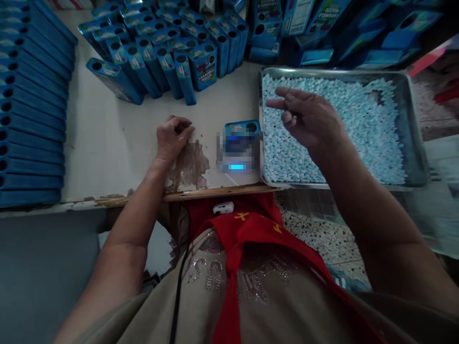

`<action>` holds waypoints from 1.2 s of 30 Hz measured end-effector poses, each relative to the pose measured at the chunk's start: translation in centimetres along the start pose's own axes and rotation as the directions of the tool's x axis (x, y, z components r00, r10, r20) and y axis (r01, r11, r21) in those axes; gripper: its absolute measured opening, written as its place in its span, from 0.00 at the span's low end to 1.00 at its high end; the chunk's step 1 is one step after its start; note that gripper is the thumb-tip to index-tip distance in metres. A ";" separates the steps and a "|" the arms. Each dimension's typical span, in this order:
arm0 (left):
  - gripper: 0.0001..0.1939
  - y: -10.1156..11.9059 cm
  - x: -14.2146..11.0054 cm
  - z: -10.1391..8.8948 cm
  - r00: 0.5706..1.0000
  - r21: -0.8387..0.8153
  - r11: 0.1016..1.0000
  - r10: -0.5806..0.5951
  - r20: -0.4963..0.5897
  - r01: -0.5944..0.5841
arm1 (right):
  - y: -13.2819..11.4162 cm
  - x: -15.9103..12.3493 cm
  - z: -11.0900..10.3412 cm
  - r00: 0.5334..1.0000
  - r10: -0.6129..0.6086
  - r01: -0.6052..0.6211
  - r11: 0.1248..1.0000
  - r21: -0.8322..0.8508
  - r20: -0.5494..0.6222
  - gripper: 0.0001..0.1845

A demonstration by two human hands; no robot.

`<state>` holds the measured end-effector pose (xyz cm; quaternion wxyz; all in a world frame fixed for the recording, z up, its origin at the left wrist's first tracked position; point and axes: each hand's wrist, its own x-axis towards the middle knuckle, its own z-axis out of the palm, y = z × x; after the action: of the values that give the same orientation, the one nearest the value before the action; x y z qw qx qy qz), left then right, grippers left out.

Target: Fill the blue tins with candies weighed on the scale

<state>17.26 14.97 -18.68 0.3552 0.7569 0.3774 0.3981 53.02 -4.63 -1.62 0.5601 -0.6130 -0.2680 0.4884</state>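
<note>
My left hand [174,136] rests on the worn white table, its fingers curled in toward the thumb. Whether anything sits inside that curl is hidden. Over the left part of a metal tray [418,138] is my right hand [310,114], two fingers stretched out and the others bent, with nothing visible in it. Small pale blue candies [369,138] fill most of the tray. Between my hands, close to the tray's left wall, a blue box [242,126] stands at a small device with a lit display [236,166]; this spot is blurred.
Blue candy boxes [203,67] stand in a cluster at the back. A long row of blue boxes [32,143] lines the left side. More boxes [265,26] lie behind the tray. The table's front edge [186,195] is chipped, and a red apron [234,239] hangs below it.
</note>
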 end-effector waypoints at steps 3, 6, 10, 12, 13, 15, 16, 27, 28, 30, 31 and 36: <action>0.09 0.2 0.0 0.2 1.000 0.026 1.000 0.018 0.000 -0.018 | 2.2 0.5 -1.4 0.995 0.083 -0.081 0.996 0.027 -0.054 0.11; 0.10 0.4 -0.1 0.2 0.998 -0.024 0.998 -0.063 -0.019 0.062 | 3.7 0.8 -2.3 0.980 0.192 -0.190 0.981 0.044 -0.045 0.13; 0.13 0.5 -0.1 0.2 0.994 -0.049 0.994 -0.104 -0.036 0.102 | 3.8 1.1 -2.5 0.972 0.233 -0.233 0.972 0.033 -0.008 0.12; 0.13 0.5 -0.1 0.1 0.996 -0.027 0.996 -0.086 -0.029 0.085 | 3.5 0.9 -2.4 0.976 0.216 -0.217 0.976 0.003 0.034 0.10; 0.13 0.5 -0.1 0.1 0.996 -0.016 0.996 -0.082 -0.024 0.082 | 3.4 0.8 -2.3 0.979 0.193 -0.192 0.981 -0.015 0.063 0.09; 0.13 0.6 0.0 0.1 0.995 -0.006 0.996 -0.093 -0.022 0.092 | 3.1 0.4 -2.1 0.984 0.114 -0.108 0.993 -0.054 0.133 0.03; 0.13 0.6 0.0 0.1 0.994 -0.008 0.995 -0.102 -0.026 0.102 | 2.9 0.2 -1.9 0.983 0.067 -0.054 0.995 -0.078 0.170 0.02; 0.11 0.4 0.1 0.4 0.999 -0.024 0.999 -0.034 -0.040 0.033 | -1.5 -0.2 3.3 0.909 -0.110 0.303 0.837 -0.456 0.402 0.16; 0.12 0.5 0.1 0.4 0.999 -0.025 0.999 -0.029 -0.045 0.028 | -1.5 -0.1 3.6 0.901 -0.114 0.322 0.822 -0.470 0.419 0.13; 0.15 1.2 -0.3 0.3 0.997 -0.017 0.999 -0.037 -0.068 0.035 | -1.6 0.0 3.9 0.897 -0.152 0.355 0.806 -0.473 0.415 0.07; 0.18 2.0 -0.5 0.2 0.994 -0.011 0.999 -0.049 -0.093 0.048 | -1.7 0.1 3.8 0.904 -0.181 0.360 0.811 -0.461 0.387 0.06; 0.28 8.9 -1.7 1.5 0.987 0.020 0.988 0.155 -0.036 -0.154 | -1.9 2.1 2.3 0.964 -0.163 0.220 0.935 -0.280 0.212 0.07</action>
<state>20.46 9.06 -12.41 0.3096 0.7795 0.3275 0.4350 52.12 -1.41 -0.24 0.4781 -0.6138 -0.4488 0.4396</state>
